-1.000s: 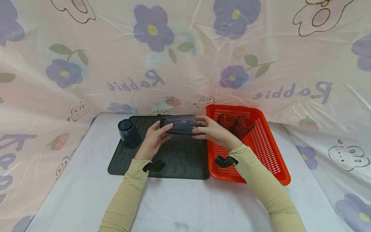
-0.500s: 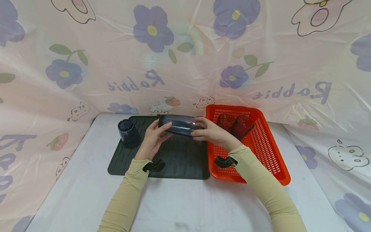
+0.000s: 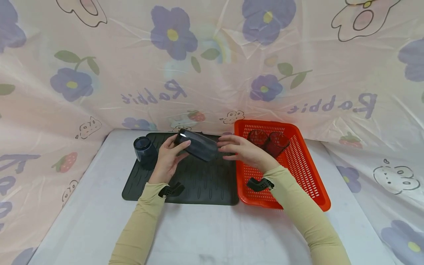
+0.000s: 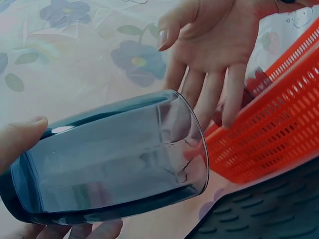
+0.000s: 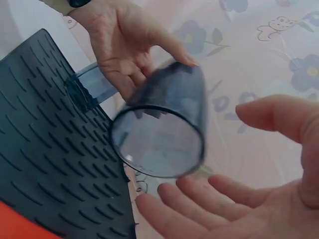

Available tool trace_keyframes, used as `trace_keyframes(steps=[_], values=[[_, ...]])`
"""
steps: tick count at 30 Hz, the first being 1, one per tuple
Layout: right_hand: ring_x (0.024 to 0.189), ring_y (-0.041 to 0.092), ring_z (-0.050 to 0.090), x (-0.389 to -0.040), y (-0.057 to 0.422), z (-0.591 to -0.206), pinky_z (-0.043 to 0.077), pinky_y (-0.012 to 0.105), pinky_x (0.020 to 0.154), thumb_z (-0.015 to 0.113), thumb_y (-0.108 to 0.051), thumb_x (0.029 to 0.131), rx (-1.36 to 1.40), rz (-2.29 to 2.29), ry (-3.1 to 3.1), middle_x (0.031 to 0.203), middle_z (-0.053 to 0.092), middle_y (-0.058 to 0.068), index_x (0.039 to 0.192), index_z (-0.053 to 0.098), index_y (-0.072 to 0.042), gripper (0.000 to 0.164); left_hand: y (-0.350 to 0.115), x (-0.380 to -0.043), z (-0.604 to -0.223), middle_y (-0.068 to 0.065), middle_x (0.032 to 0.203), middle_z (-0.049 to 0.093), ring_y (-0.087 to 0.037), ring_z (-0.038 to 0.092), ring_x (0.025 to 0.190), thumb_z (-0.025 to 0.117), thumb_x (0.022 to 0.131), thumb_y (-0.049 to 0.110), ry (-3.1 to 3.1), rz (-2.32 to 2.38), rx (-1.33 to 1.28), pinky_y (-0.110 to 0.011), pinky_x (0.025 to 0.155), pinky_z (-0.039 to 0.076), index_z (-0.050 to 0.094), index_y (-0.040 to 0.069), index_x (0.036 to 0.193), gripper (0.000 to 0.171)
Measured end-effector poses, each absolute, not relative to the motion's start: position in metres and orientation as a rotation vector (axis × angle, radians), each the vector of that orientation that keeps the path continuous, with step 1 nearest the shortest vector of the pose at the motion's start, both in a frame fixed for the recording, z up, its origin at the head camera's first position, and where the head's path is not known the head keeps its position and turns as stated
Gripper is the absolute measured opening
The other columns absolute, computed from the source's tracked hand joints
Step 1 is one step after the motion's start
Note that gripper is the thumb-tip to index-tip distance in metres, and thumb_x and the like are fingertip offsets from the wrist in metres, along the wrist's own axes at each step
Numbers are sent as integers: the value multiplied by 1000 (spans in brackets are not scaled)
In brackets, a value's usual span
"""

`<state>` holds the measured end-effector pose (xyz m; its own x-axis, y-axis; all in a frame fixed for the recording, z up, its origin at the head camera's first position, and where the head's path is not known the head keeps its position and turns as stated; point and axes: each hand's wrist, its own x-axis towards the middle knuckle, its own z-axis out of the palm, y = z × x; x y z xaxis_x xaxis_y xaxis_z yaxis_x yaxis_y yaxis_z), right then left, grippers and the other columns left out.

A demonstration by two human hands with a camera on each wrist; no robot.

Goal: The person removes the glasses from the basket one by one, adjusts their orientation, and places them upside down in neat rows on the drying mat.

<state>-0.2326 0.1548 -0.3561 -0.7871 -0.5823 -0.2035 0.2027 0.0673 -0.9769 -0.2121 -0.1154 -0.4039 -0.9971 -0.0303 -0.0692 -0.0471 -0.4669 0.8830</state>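
My left hand [image 3: 166,160] grips a clear blue-grey drinking glass [image 3: 198,147] near its thick base, above the dark drying mat [image 3: 202,187]. The glass lies tilted, its open mouth pointing right and downward. In the left wrist view, the thumb is on one side of the glass [image 4: 109,154] and fingers are beneath it. Just right of the rim, my right hand [image 3: 246,152] is open with fingers extended, apart from the glass in the right wrist view. A second blue glass [image 3: 145,152] stands on the mat's left side, mouth down by its thick-looking top.
An orange-red perforated basket [image 3: 326,202] stands right of the mat. Two glasses [image 3: 277,143] lean at its back, looking red against it. A white-covered table [image 3: 202,235] lies in front, and a printed curtain [image 3: 212,84] hangs behind.
The right hand has let go of the glass's rim end. The left hand has shifted slightly left, and the glass has turned from level to slanting down toward the right.
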Motion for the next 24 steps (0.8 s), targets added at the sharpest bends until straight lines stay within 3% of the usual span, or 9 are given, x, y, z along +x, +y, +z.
trace_keyframes(steps=[8,14,24], values=[[129,36,43,-234,171,-347,39,50,102,50,-10,99,-406,-1808,1816,140,44,20,139,40,-3,43,-127,-212,-406,-10,121,56,-19,61,97,78,79,3,1715,2673,-151,-35,82,55,49,9,131,60],[129,35,43,-234,189,-340,36,51,104,48,-10,100,-410,-1845,1847,143,40,23,139,42,-1,40,-136,-212,-409,-9,119,58,-18,62,96,80,77,4,1811,2645,-167,-33,80,56,49,8,130,61],[130,43,38,-232,218,-333,36,50,104,46,-11,101,-403,-1926,1851,144,38,26,139,40,1,40,-150,-206,-412,-11,129,54,-19,60,105,81,75,3,2011,2542,-176,-28,80,55,45,7,138,72]])
